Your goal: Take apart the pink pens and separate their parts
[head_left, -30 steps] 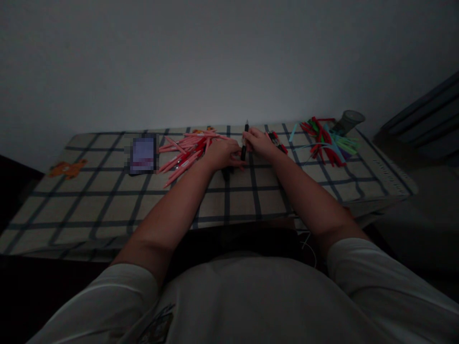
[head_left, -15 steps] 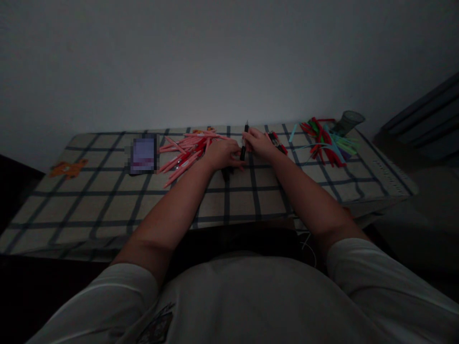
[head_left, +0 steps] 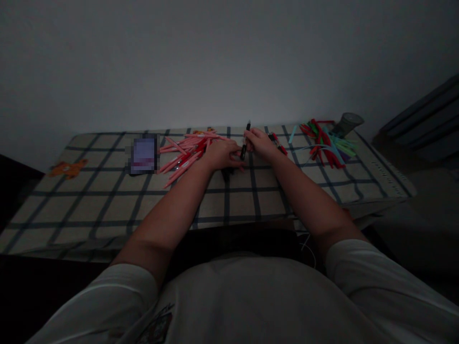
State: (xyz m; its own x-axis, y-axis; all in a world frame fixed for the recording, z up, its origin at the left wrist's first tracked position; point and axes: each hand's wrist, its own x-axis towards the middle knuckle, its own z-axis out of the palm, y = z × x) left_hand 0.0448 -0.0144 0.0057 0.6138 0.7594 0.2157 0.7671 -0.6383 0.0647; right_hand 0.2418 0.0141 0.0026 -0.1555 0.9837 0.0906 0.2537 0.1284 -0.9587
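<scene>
Left of the left hand (head_left: 221, 154), a heap of pink pens (head_left: 186, 152) crowds the table (head_left: 107, 200), with a dark flat device (head_left: 142, 154) beyond it. Right of the right hand (head_left: 261, 143) lie a few red pens (head_left: 278, 142), then open cloth, then a coloured pile (head_left: 328, 141) and a cup (head_left: 347, 123). Toward the person, the checked cloth lies open on both sides of the forearms.

Probably a dim home room: checked tablecloth (head_left: 107, 200), bare wall (head_left: 215, 57).
</scene>
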